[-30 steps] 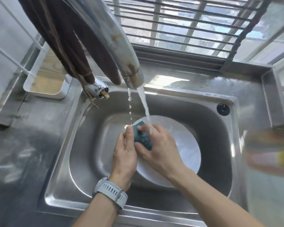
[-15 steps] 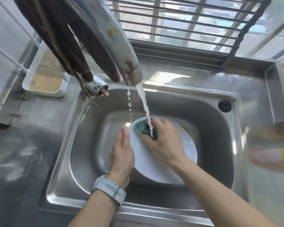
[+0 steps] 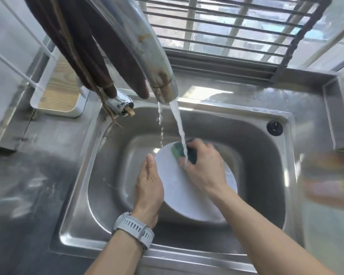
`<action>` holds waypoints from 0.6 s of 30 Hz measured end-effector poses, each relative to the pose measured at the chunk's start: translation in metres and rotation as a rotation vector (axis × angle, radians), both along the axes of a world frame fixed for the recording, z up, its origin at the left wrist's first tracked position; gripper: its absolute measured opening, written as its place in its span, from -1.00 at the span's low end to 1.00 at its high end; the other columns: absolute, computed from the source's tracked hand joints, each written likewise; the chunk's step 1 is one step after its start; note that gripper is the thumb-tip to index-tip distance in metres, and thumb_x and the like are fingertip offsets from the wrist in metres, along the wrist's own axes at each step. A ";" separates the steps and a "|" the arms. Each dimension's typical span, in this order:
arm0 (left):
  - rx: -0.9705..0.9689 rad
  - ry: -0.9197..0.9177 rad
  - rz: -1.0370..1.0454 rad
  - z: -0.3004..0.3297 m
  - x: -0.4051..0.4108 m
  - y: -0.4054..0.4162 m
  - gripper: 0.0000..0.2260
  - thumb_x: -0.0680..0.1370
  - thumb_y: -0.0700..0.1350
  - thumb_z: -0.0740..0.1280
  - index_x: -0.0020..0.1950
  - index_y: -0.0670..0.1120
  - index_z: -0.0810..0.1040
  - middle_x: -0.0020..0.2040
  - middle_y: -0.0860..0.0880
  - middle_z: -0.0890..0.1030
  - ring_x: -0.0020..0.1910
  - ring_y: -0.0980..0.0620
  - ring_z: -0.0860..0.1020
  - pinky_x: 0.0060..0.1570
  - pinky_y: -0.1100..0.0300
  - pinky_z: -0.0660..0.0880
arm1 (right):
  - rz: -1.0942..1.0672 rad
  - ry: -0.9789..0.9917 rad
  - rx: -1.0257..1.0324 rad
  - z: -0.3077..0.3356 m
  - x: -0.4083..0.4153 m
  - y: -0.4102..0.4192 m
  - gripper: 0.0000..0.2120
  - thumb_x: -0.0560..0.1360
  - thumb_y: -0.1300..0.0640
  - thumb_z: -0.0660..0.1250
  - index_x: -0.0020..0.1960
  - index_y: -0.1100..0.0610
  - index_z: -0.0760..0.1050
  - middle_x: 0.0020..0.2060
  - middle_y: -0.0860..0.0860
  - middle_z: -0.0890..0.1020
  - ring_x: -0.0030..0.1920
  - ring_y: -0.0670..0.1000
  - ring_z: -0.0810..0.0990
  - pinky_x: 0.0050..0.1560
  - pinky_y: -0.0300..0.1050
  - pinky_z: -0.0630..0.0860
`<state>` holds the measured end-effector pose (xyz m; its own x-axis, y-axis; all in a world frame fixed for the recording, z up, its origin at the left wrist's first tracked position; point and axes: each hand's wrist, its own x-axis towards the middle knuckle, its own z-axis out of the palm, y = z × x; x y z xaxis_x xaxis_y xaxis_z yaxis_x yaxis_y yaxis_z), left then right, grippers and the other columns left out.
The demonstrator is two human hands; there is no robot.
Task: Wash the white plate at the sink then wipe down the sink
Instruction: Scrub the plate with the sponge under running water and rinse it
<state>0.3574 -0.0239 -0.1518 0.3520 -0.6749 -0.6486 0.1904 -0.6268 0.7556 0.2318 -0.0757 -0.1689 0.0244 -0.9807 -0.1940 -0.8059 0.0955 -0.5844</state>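
Filling most of the view, a steel tabletop (image 3: pixel 38 175) with a steel sink (image 3: pixel 256 175) sunk into its middle. Barred window (image 3: pixel 226 26) along the far edge, cut off by the top of the frame. Near the lens, a large tap spout (image 3: pixel 147 52), blurred and cropped at the top, pouring a stream of water (image 3: pixel 179 130) into the basin. Dark brown strips (image 3: pixel 83 46) hanging left of the spout; hard to say what they are. A second, smaller chrome outlet (image 3: pixel 121 104) below them. Far left, a white tray with a wood-grain base (image 3: pixel 56 92), partly hidden behind those strips. At the right edge, a smeared orange and yellow shape (image 3: pixel 330 181), too blurred to identify. In the basin, the white plate (image 3: pixel 187 191), tilted, its near-right part hidden behind the right forearm. Left hand (image 3: pixel 149 187) curled on the plate's left rim, thumb on its face, fingers out of sight behind it; grey watch (image 3: pixel 133 229) on that wrist. Right hand (image 3: pixel 205 165) closed on a green sponge (image 3: pixel 179 151), pressing it to the plate's far edge directly under the stream; much of the sponge covered by the fingers. Small black plug (image 3: pixel 274 128) in the sink's far right corner.
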 end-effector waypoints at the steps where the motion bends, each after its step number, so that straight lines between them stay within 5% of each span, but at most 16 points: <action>1: -0.005 -0.004 -0.004 -0.001 0.000 0.000 -0.46 0.69 0.25 0.02 0.60 0.03 0.33 0.49 0.15 0.44 0.42 0.19 0.40 0.42 0.21 0.30 | -0.059 0.004 -0.002 0.001 -0.001 0.000 -0.72 0.46 -0.12 0.40 0.12 -0.07 0.50 -0.04 -0.03 0.57 0.01 0.08 0.55 -0.07 -0.11 0.36; 5: 0.004 -0.009 0.053 -0.009 0.004 0.000 -0.48 0.67 0.28 0.04 0.49 0.04 0.45 0.41 0.07 0.56 0.36 0.10 0.53 0.43 0.06 0.43 | 0.231 -0.087 -0.024 0.020 0.011 0.032 -0.68 0.44 -0.12 0.38 0.16 -0.08 0.53 -0.05 -0.07 0.56 -0.03 -0.02 0.52 -0.04 -0.10 0.45; 7: 0.000 -0.007 0.074 -0.008 0.004 0.002 -0.51 0.71 0.21 0.04 0.56 0.02 0.36 0.45 0.13 0.49 0.42 0.12 0.46 0.50 0.08 0.35 | 0.110 -0.027 0.001 0.013 -0.008 0.015 -0.70 0.43 -0.11 0.41 0.13 -0.09 0.55 -0.03 -0.07 0.58 0.01 0.02 0.55 0.00 -0.08 0.47; 9: -0.031 -0.033 0.070 -0.003 0.003 0.002 -0.67 0.75 0.08 0.02 0.44 0.06 0.41 0.30 0.22 0.53 0.30 0.17 0.46 0.36 0.23 0.35 | -0.004 0.035 0.006 0.010 -0.018 0.013 -0.67 0.43 -0.09 0.43 0.17 -0.07 0.56 0.01 -0.05 0.59 0.06 0.06 0.56 0.00 -0.14 0.39; 12: -0.032 -0.044 0.049 -0.005 0.002 0.000 -0.71 0.75 0.04 0.02 0.11 0.05 0.53 0.16 0.08 0.62 0.14 0.07 0.55 0.14 0.21 0.47 | 0.234 -0.041 0.009 0.019 -0.004 0.040 -0.64 0.43 -0.09 0.44 0.20 -0.08 0.55 0.02 -0.09 0.57 0.03 -0.02 0.52 -0.02 -0.23 0.33; 14: -0.012 -0.058 0.047 -0.008 0.004 0.002 -0.72 0.75 0.05 0.03 0.12 0.06 0.52 0.14 0.08 0.62 0.11 0.10 0.57 0.16 0.24 0.50 | 0.203 -0.009 0.020 0.018 -0.010 0.035 -0.66 0.42 -0.10 0.44 0.17 -0.08 0.56 0.00 -0.08 0.57 0.03 -0.01 0.53 -0.05 -0.20 0.34; 16: -0.031 -0.063 0.060 -0.008 0.004 0.002 -0.73 0.75 0.03 0.03 0.03 0.12 0.50 0.03 0.19 0.61 -0.03 0.29 0.57 -0.06 0.47 0.48 | 0.039 0.052 0.018 0.017 -0.019 0.025 -0.68 0.42 -0.08 0.44 0.16 -0.06 0.57 -0.02 -0.06 0.58 0.06 0.04 0.55 -0.05 -0.17 0.31; 18: -0.043 -0.087 0.043 -0.004 0.004 0.000 -0.73 0.75 0.03 0.03 0.01 0.10 0.49 -0.03 0.19 0.59 -0.08 0.26 0.55 -0.14 0.42 0.46 | 0.114 0.009 0.035 0.025 -0.014 0.034 -0.68 0.43 -0.07 0.44 0.16 -0.06 0.56 -0.02 -0.09 0.55 0.03 0.00 0.54 -0.05 -0.22 0.31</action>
